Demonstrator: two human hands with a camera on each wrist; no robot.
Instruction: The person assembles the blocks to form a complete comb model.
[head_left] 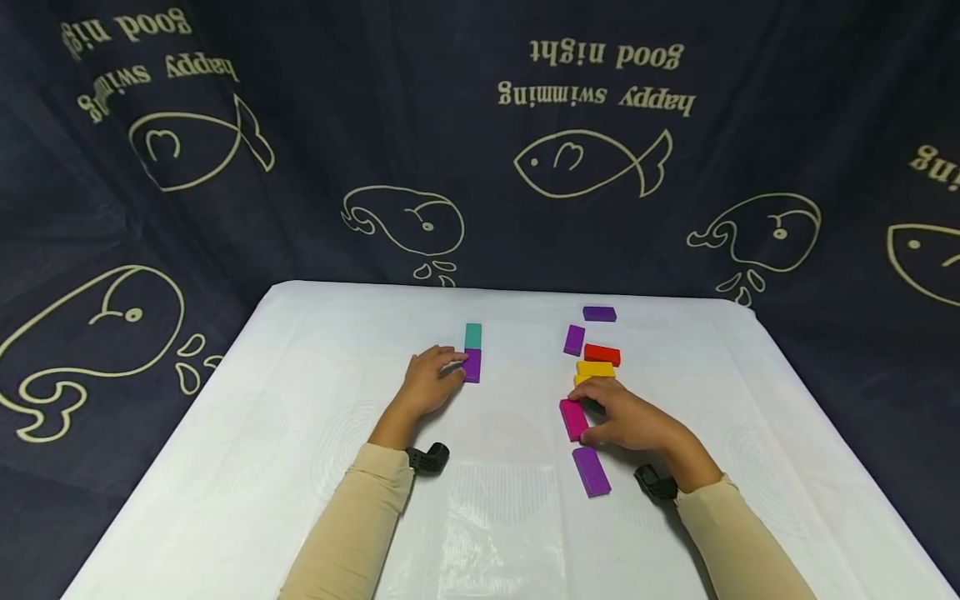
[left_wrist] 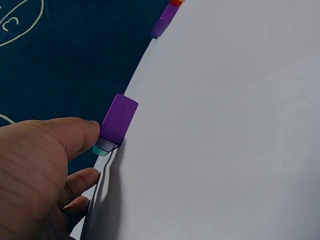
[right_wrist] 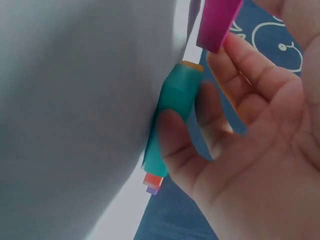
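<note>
In the head view my left hand (head_left: 431, 383) touches the left side of a purple block (head_left: 472, 365). A teal block (head_left: 473, 336) stands end to end behind it. The left wrist view shows the thumb (left_wrist: 75, 134) against the purple block (left_wrist: 119, 119), the other fingers loose below. My right hand (head_left: 626, 417) is over the right-hand row, beside a magenta block (head_left: 574, 420). Seen from the right wrist, another teal block (right_wrist: 175, 115) lies between its thumb (right_wrist: 172, 132) and a finger; the hand mostly hides this block from the head camera. The magenta block (right_wrist: 220, 22) is near the other fingertips.
Yellow blocks (head_left: 595, 369), a red block (head_left: 602, 355) and two purple ones, one upright-looking (head_left: 574, 340) and one sideways (head_left: 599, 314), lie beyond the right hand. Another purple block (head_left: 592, 472) is nearer. A white cloth (head_left: 300, 508) covers the table; a dark curtain (head_left: 480, 150) hangs behind.
</note>
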